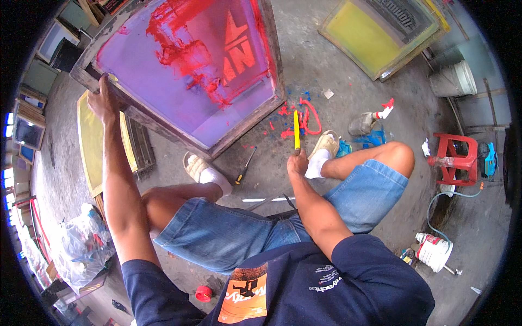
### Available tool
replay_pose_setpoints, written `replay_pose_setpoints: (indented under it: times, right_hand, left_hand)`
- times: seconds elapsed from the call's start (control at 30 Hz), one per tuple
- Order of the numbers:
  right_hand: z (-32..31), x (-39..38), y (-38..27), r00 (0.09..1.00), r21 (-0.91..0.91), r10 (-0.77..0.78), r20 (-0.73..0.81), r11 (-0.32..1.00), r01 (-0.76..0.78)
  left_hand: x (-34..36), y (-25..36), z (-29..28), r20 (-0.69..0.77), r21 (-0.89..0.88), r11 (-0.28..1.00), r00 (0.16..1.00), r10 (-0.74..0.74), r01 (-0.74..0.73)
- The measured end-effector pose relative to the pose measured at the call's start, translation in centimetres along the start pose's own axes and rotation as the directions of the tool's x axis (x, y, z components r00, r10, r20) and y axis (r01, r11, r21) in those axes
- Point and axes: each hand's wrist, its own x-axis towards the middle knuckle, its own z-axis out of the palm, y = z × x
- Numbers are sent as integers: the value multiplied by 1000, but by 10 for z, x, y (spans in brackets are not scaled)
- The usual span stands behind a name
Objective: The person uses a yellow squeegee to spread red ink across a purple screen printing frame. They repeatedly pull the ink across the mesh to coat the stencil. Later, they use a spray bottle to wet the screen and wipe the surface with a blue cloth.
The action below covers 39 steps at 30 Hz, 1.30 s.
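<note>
Outdoors, a seated person steadies a printing screen (185,65) and holds a yellow tool (296,129).
Left hand (103,99) grips the screen's wooden frame; right hand (297,163) clenches the tool, its long axis pointing away toward the screen's near corner.
</note>
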Motion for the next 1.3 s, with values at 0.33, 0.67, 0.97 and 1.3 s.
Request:
replay_pose_setpoints:
  times: [0.33, 0.67, 0.97, 1.3]
  right_hand:
    - [10, 0, 11, 998, 74, -66, 15, 995, 65]
    - [29, 23, 26, 983, -107, -75, 168, 990, 94]
    - [34, 32, 33, 962, -145, -59, 268, 984, 100]
    - [0, 1, 2, 995, -172, 14, 101, 985, 4]
  left_hand:
    - [-3, 7, -2, 1, -43, 999, 1000, 16, -16]
    - [2, -5, -1, 21, -92, 994, 998, -61, 63]
    - [1, 3, -2, 3, -63, 996, 998, 68, -67]
    - [2, -9, 0, 26, -24, 995, 995, -97, 97]
